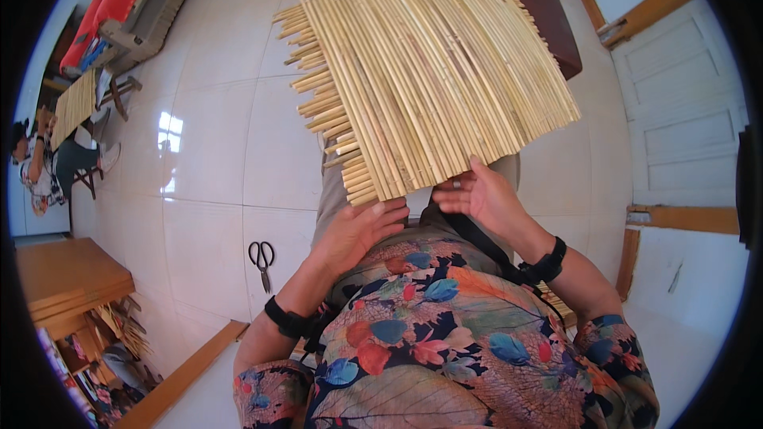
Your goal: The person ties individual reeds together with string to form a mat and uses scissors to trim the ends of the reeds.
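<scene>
Nearest, we are wearing a floral patterned blouse in orange, blue and dark tones [429, 342], with a black band on each wrist.

Our left hand [355, 232] is resting at the near edge of a flat mat of pale yellow bamboo slats [433, 71]. Its fingers [389, 210] are lying loosely curled against the lowest slats, touching them from below; we cannot tell whether they are gripping.

Our right hand [479, 195] is supporting the same near edge just beside the left. Its fingers [453, 185] are closing around the slat ends, with the thumb pressing up on the face of the mat.

The mat is standing tilted above our lap, with its uneven slat ends jutting out on the left side.

A pair of black-handled scissors [261, 262] is lying on the glossy white tiled floor [207, 183], to our left, apart from the hands.

A dark brown wooden desk [548, 16] is showing behind the mat.

Farther left, another person [60, 155] is sitting with a similar slat mat.
</scene>
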Tool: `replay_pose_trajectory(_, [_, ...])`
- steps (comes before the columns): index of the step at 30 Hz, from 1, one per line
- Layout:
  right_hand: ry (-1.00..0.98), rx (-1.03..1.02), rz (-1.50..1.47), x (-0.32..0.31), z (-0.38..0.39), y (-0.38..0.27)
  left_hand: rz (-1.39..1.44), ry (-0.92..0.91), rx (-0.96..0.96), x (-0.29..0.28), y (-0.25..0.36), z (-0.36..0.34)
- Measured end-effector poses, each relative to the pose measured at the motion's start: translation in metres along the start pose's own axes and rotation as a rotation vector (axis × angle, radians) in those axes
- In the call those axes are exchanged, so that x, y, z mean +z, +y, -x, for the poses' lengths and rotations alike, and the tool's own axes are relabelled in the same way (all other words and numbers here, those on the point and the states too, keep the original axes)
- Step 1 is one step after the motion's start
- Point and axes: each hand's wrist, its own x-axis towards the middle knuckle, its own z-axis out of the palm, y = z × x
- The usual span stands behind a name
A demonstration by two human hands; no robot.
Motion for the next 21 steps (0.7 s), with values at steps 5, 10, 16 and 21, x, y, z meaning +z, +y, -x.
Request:
replay_pose_trajectory(5, [-0.113,0.418,0.689,0.023,0.027,-0.031,0.095,-0.053,0.081,0.008,0.001,-0.009])
replay_pose_trajectory(10, [-0.377,-0.701,1.564,0.060,0.014,-0.038,0.125,-0.018,0.120,0.007,-0.003,-0.010])
replay_pose_trajectory(16, [-0.463,-0.844,1.630,0.076,-0.014,-0.023,0.124,0.002,0.147,0.010,-0.006,-0.012])
replay_pose_trajectory(21, [-0.541,-0.916,1.645,0.080,-0.029,-0.016,0.176,0.007,0.126,0.010,-0.009,-0.014])
